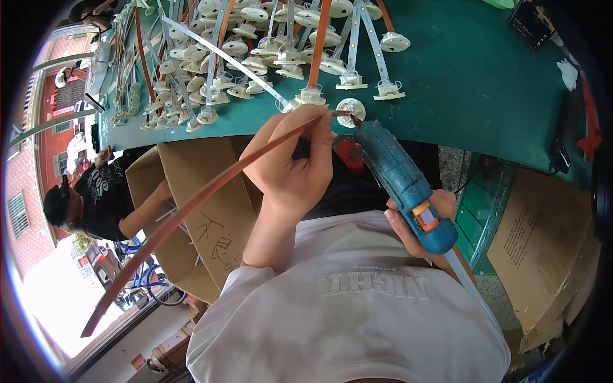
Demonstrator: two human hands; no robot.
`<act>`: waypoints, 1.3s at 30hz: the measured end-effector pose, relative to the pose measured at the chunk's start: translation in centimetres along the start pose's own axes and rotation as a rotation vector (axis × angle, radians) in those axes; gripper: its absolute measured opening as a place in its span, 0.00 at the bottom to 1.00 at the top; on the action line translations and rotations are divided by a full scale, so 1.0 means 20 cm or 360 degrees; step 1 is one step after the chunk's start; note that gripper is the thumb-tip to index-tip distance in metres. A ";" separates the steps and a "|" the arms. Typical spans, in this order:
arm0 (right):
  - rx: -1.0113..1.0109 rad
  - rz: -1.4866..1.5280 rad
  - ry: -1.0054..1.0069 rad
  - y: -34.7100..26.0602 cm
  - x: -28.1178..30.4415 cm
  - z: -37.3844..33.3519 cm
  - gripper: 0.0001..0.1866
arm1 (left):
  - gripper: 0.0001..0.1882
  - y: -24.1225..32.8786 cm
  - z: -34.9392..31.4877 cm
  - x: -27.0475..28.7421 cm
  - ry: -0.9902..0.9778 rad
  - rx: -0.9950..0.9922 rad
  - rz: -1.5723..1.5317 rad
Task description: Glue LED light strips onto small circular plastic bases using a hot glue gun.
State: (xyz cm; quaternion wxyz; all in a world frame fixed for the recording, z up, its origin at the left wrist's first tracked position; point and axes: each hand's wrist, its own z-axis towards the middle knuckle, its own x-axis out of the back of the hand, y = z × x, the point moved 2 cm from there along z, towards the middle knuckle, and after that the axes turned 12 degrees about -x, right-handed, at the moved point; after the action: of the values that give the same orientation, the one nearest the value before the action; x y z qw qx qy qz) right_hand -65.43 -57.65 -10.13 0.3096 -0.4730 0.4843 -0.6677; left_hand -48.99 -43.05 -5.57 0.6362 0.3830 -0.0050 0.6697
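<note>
A long copper-brown strip point(191, 203) runs from my left hand point(290, 156) down to the lower left. The fingers pinch it close to its upper end. That end lies over a small round white disc point(351, 119) at the table's near edge. My right hand point(415, 223) is wrapped round a blue hot glue gun point(397, 167), partly hidden behind its body. The gun's nozzle meets the strip's tip above the disc, though actual contact cannot be made out. A clear glue stick point(472, 288) sticks out of the gun's rear.
Many LED strips with white round bases point(255, 64) crowd the far left of the green table point(460, 96). A black box point(531, 25) sits at the far right. Cardboard boxes stand at left point(204, 217) and right point(536, 249). Another person point(96, 198) reaches into the left box.
</note>
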 end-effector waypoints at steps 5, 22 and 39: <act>-0.0010 -0.0089 0.0012 0.02 0.01 -0.01 0.10 | 0.07 0.01 0.00 0.00 0.0008 0.0027 -0.0002; -0.0213 0.0013 -0.0152 0.00 0.09 -0.05 0.08 | 0.08 -0.04 -0.03 -0.03 -0.0166 0.0189 -0.0506; 0.0017 0.0028 0.0009 0.02 0.04 -0.02 0.07 | 0.08 -0.05 0.02 -0.01 -0.0285 -0.0060 -0.0567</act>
State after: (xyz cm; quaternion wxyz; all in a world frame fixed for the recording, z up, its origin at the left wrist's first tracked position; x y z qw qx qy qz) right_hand -66.16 -58.27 -10.26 0.3168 -0.4652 0.4858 -0.6688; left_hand -47.95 -43.28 -5.91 0.7487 0.4239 -0.0061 0.5096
